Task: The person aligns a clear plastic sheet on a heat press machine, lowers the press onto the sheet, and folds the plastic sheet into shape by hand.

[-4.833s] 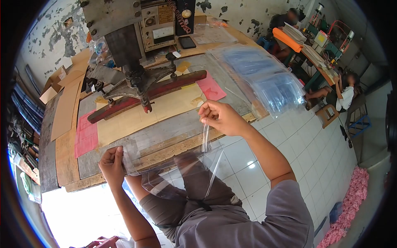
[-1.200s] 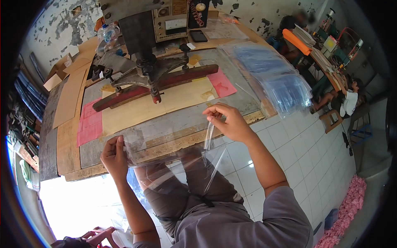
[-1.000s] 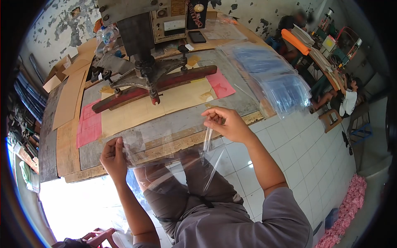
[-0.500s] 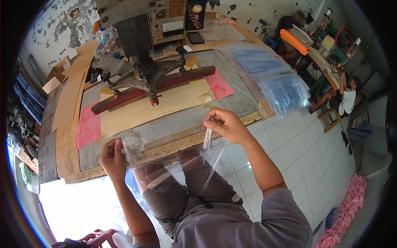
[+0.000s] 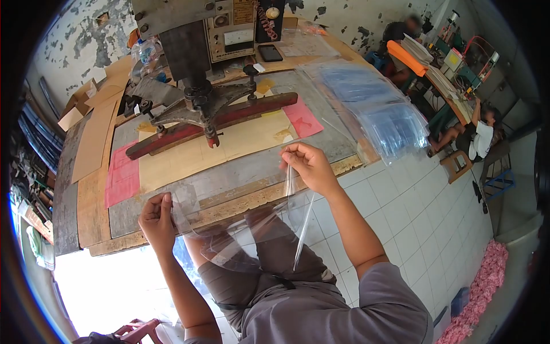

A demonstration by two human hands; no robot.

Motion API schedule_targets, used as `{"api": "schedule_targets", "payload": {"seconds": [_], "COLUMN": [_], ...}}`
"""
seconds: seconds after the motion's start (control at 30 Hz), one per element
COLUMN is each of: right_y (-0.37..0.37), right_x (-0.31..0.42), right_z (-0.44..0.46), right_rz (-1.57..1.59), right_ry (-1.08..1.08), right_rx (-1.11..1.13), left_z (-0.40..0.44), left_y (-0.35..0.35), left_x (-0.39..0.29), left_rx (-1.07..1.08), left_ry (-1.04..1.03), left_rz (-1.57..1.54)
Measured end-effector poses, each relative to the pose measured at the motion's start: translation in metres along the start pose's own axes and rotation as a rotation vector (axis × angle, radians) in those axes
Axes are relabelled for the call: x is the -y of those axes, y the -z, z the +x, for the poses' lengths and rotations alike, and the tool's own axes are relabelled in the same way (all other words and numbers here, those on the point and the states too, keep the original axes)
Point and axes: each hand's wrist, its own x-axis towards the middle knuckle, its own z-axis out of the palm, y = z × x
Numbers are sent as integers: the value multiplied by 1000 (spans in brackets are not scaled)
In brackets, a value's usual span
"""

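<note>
From here, the press bar (image 5: 263, 107) is worn red over a pale yellow sheet (image 5: 195, 160). Clockwise around it: orange roll (image 5: 407, 58) at two, bluish stack (image 5: 372, 106) near three, gridded white tiles (image 5: 378, 200) at four, colourless, white-glinting film (image 5: 239, 225) towards six, pink sheet (image 5: 123, 179) at eight.

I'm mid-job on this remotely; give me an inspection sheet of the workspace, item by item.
Surface: worktable, front edge rough; yellow sheet lies beneath the red bar, contact unclear.
Job's things: clear film, hanging between both hands, creased at right.
Clutter: phone at the back; stacked plastic sheets at right.
Hands: left hand and right hand both pinch the film.
Cables: coiled red cord beside the meter panel.
Surroundings: peeling wall; seated person; pink heap on the floor.
</note>
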Motion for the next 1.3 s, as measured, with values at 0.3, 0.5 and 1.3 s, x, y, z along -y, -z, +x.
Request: {"api": "schedule_targets", "payload": {"seconds": [0.3,0.5,1.3], "right_y": [-3,-5,2], "right_x": [-9,-8,-11], "right_z": [2,0,-2], "right_rz": [67,72,232], "right_ry": [12,24,55], "right_rx": [-15,-33,30], "left_z": [0,0,0], "left_y": [3,1,1], "left_x": [5,3,4], "left_rx": [18,10,-3], "left_ry": [1,-1,-13], "left_rz": [1,1,29]}}
